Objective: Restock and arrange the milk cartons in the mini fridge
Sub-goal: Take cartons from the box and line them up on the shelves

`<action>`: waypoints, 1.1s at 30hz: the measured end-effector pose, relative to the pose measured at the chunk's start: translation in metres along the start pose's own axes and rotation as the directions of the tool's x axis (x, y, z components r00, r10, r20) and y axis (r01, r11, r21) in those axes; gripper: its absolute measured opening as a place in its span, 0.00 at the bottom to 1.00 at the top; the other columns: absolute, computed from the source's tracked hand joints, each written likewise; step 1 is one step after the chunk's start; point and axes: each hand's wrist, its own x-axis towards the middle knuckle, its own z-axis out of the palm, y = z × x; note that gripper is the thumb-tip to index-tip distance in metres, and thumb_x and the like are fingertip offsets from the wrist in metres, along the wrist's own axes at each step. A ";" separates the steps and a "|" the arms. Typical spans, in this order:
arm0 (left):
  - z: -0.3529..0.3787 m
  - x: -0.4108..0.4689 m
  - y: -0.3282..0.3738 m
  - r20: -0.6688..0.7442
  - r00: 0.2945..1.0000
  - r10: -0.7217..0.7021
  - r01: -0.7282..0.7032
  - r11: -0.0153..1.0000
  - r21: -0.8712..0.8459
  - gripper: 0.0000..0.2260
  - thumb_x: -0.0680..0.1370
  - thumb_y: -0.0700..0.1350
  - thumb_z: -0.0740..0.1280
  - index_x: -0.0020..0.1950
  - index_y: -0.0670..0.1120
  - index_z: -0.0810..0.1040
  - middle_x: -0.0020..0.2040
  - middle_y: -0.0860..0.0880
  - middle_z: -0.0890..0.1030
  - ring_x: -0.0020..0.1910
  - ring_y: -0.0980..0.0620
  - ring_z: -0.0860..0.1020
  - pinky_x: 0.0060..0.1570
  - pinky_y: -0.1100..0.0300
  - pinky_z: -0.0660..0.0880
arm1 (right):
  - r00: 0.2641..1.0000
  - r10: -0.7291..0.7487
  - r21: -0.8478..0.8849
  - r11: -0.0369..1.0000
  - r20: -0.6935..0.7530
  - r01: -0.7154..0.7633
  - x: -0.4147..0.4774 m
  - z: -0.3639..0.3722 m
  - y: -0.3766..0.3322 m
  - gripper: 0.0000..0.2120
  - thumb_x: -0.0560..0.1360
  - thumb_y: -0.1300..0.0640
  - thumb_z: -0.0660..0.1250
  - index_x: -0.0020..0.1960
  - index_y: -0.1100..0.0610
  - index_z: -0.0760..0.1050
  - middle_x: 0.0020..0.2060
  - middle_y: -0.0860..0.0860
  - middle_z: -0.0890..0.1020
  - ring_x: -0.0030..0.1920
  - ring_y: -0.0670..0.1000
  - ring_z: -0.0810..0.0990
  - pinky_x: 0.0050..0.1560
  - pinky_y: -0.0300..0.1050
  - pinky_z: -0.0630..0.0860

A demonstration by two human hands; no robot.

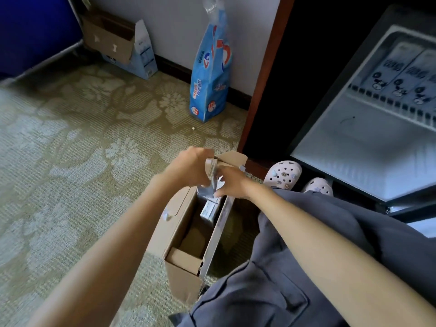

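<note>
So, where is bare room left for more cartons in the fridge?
The mini fridge floor, below the wire shelf, is bare. The shelf is crowded with milk cartons. In the cardboard box the near end is free; the far end is crowded, where the left hand and right hand hold a carton.

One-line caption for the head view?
Left hand and right hand grip a milk carton over the open cardboard box beside the open mini fridge.

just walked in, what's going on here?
A person beside the open mini fridge grips milk cartons with left hand and right hand, right at the top of a cardboard box on the carpet. At least one more carton lies in the box. A row of cartons already stands on the fridge shelf.
</note>
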 end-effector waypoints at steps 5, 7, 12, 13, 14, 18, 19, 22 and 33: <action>-0.041 0.009 0.049 -0.160 0.977 0.141 -0.146 0.989 -0.019 0.20 0.66 0.40 0.72 0.57 0.44 0.75 0.46 0.48 0.76 0.51 0.47 0.75 0.42 0.59 0.68 | 0.937 -0.010 0.136 0.989 -0.350 0.062 -0.043 -0.046 0.006 0.23 0.68 0.52 0.74 0.58 0.59 0.72 0.49 0.48 0.80 0.50 0.47 0.79 0.46 0.36 0.74; -0.053 0.019 0.074 -0.219 0.954 0.204 -0.211 0.978 -0.007 0.21 0.66 0.39 0.71 0.59 0.47 0.76 0.50 0.47 0.78 0.53 0.47 0.75 0.45 0.60 0.69 | 0.877 0.044 0.126 0.992 -0.479 0.019 -0.057 -0.065 0.016 0.25 0.66 0.50 0.74 0.59 0.58 0.72 0.50 0.50 0.81 0.51 0.50 0.80 0.47 0.40 0.75; -0.064 0.052 0.152 -0.346 0.862 0.370 -0.433 0.893 -0.125 0.27 0.70 0.35 0.68 0.69 0.47 0.71 0.64 0.45 0.73 0.61 0.45 0.74 0.57 0.55 0.72 | 0.669 0.205 0.160 0.979 -0.714 -0.129 -0.099 -0.119 0.057 0.23 0.68 0.52 0.72 0.57 0.62 0.71 0.48 0.58 0.83 0.49 0.60 0.81 0.48 0.49 0.77; -0.061 0.059 0.170 -0.367 0.846 0.387 -0.467 0.870 -0.158 0.27 0.71 0.36 0.68 0.70 0.46 0.69 0.66 0.44 0.72 0.60 0.44 0.75 0.57 0.54 0.74 | 0.614 0.242 0.198 0.970 -0.751 -0.141 -0.108 -0.131 0.067 0.21 0.68 0.52 0.71 0.56 0.63 0.72 0.46 0.58 0.83 0.48 0.60 0.81 0.47 0.48 0.76; -0.057 0.067 0.187 -0.380 0.837 0.394 -0.486 0.854 -0.184 0.28 0.72 0.36 0.67 0.71 0.45 0.67 0.66 0.44 0.71 0.59 0.43 0.76 0.57 0.52 0.74 | 0.558 0.288 0.247 0.958 -0.778 -0.150 -0.118 -0.142 0.080 0.21 0.68 0.52 0.71 0.55 0.63 0.72 0.46 0.58 0.83 0.49 0.59 0.80 0.46 0.46 0.74; -0.037 0.102 0.248 -0.328 0.869 0.370 -0.450 0.866 -0.216 0.24 0.75 0.39 0.65 0.71 0.46 0.67 0.65 0.43 0.73 0.62 0.42 0.74 0.59 0.51 0.73 | 0.340 0.469 0.427 0.883 -0.815 -0.193 -0.149 -0.183 0.133 0.24 0.68 0.49 0.72 0.55 0.65 0.73 0.51 0.59 0.82 0.51 0.60 0.80 0.45 0.46 0.73; -0.032 0.111 0.262 -0.295 0.883 0.366 -0.434 0.876 -0.211 0.22 0.75 0.40 0.64 0.70 0.45 0.68 0.65 0.43 0.73 0.62 0.42 0.74 0.59 0.52 0.73 | 0.284 0.499 0.464 0.866 -0.819 -0.186 -0.155 -0.190 0.147 0.25 0.67 0.47 0.72 0.55 0.65 0.74 0.50 0.59 0.82 0.51 0.61 0.80 0.47 0.48 0.74; -0.018 0.135 0.299 -0.197 0.907 0.372 -0.408 0.891 -0.200 0.18 0.76 0.40 0.63 0.66 0.43 0.72 0.62 0.42 0.76 0.60 0.41 0.75 0.59 0.52 0.74 | 0.166 0.573 0.548 0.818 -0.802 -0.175 -0.167 -0.209 0.183 0.26 0.66 0.44 0.73 0.55 0.62 0.76 0.50 0.58 0.83 0.51 0.59 0.81 0.48 0.47 0.77; 0.002 0.224 0.347 -0.148 0.928 0.341 -0.358 0.928 -0.105 0.16 0.76 0.38 0.61 0.64 0.41 0.73 0.61 0.40 0.75 0.58 0.42 0.75 0.50 0.55 0.72 | -0.080 0.747 0.746 0.641 -0.661 -0.179 -0.174 -0.262 0.280 0.21 0.67 0.58 0.71 0.55 0.67 0.72 0.54 0.62 0.79 0.55 0.63 0.78 0.49 0.50 0.76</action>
